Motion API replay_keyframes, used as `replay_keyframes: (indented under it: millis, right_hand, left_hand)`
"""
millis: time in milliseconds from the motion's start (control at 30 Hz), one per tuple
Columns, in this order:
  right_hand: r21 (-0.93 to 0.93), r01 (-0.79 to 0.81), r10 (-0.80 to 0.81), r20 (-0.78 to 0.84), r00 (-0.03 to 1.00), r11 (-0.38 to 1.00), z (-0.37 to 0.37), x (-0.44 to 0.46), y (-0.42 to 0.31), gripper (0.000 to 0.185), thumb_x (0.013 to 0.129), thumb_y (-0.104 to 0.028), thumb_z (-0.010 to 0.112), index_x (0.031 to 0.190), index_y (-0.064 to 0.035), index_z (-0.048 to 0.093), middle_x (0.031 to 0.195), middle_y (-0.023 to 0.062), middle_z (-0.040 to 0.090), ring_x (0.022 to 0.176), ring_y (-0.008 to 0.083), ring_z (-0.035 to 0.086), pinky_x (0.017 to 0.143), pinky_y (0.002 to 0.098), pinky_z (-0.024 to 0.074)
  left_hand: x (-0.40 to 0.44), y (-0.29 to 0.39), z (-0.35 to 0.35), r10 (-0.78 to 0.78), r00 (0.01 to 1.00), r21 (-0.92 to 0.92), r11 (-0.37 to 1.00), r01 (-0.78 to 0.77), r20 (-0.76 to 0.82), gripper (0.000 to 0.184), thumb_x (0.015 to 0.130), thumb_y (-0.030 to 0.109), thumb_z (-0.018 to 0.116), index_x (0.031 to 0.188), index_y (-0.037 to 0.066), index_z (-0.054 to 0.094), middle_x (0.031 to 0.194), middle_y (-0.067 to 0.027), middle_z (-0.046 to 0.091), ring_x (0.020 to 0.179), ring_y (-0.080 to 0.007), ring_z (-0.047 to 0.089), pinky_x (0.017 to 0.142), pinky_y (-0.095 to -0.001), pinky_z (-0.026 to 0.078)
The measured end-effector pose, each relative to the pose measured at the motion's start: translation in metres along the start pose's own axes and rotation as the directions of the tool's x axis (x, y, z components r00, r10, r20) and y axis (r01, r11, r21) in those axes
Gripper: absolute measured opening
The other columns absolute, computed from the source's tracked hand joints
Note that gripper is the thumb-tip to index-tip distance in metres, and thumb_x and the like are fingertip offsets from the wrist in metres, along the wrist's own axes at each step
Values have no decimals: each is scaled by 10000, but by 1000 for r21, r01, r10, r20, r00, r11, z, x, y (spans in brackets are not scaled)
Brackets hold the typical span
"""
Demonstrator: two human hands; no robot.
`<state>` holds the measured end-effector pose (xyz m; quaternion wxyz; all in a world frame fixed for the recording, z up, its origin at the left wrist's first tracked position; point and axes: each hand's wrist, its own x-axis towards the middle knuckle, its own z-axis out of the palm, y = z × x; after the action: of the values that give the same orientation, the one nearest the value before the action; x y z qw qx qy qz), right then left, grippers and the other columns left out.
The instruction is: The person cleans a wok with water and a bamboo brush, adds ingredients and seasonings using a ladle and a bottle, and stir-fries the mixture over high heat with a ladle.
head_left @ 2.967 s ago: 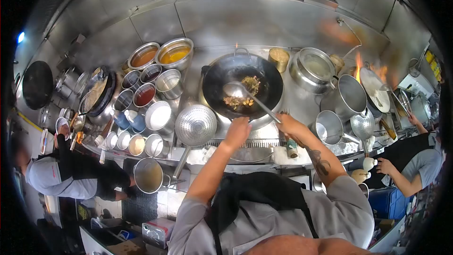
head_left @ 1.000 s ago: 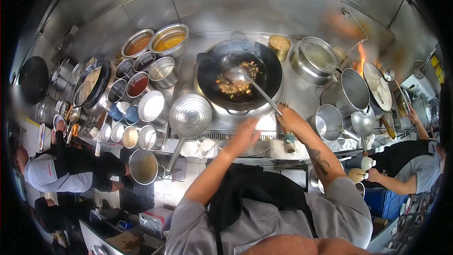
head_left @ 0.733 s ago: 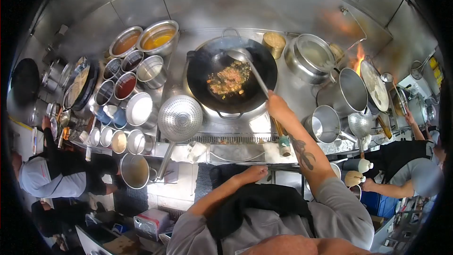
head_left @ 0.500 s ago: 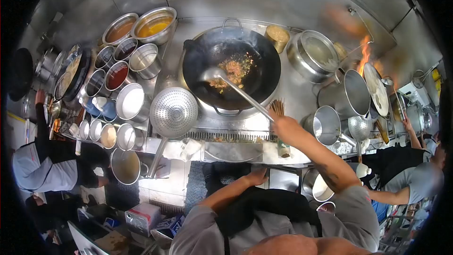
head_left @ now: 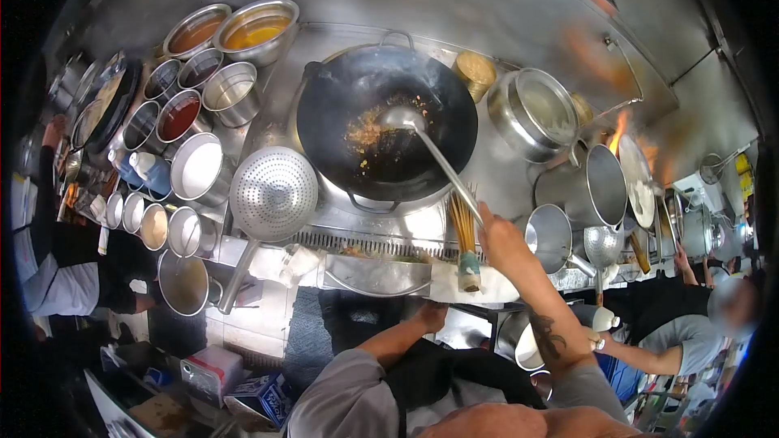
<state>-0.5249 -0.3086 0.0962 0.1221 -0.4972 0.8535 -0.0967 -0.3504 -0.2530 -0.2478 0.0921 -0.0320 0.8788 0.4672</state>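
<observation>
My right hand (head_left: 505, 242) is closed round the end of a long-handled ladle (head_left: 445, 164). The ladle's bowl rests among browned, chopped food (head_left: 367, 131) in a large black wok (head_left: 324, 118). A little steam or smoke hangs over the wok. My left hand (head_left: 433, 316) is low in front of my body, near the counter's front edge; its fingers are too small and dark to make out. Between the wok and my right forearm stands a bundled bamboo brush (head_left: 466, 251). A perforated strainer (head_left: 273, 193) lies left of the wok.
Several metal containers of sauces and powders stand left, including a red sauce (head_left: 179, 116) and an orange liquid bowl (head_left: 256, 32). Pots (head_left: 604, 185) and an open flame (head_left: 619, 131) are on the right. Co-workers (head_left: 690, 328) stand at both sides.
The ladle's bowl has shifted right across the wok, and the food is spread more to the left. My right hand has moved slightly down and right. The whole view has tilted a little.
</observation>
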Motion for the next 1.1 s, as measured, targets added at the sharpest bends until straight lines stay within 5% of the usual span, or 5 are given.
replay_keyframes:
  millis: [700,767,867,967,1100]
  right_hand:
    - [77,-43,48,-67,997,996,16,35,-21,449,854,-70,547,1257,100,446,812,317,607,777,469,609,689,476,484]
    - [126,-11,17,-43,999,992,10,32,-22,452,853,-77,548,1243,124,441,804,321,602,772,468,608,683,482,485]
    - [127,19,-21,16,1000,992,10,15,-20,460,852,-91,556,1254,96,436,819,318,604,785,465,608,691,486,483]
    - [201,149,-156,21,987,968,17,2,-16,442,849,-98,561,1244,64,446,834,312,608,807,457,610,704,490,483]
    - [91,-30,28,31,999,995,29,19,-21,391,850,-116,566,1209,10,476,839,300,614,815,460,609,721,501,485]
  left_hand:
    - [-44,-76,22,167,959,-148,968,-204,-229,478,784,244,612,1173,-25,540,1156,-254,568,1143,-412,512,938,-448,444]
    - [-97,-81,-45,-503,840,-457,710,536,205,484,793,316,661,1126,-16,546,1085,-237,603,1020,-394,576,853,-482,479]
    - [-166,-132,-94,-861,474,-895,55,442,181,344,759,344,660,757,7,590,595,-70,552,418,-173,475,335,-362,366]
    - [-182,-143,-137,-988,126,-969,118,217,-92,942,728,207,720,1451,-26,162,900,-177,616,608,-245,588,496,-368,472]
    - [-199,-127,-168,-829,257,-710,559,428,-497,719,729,227,704,1342,-14,418,1068,-250,640,995,-376,616,905,-398,457]
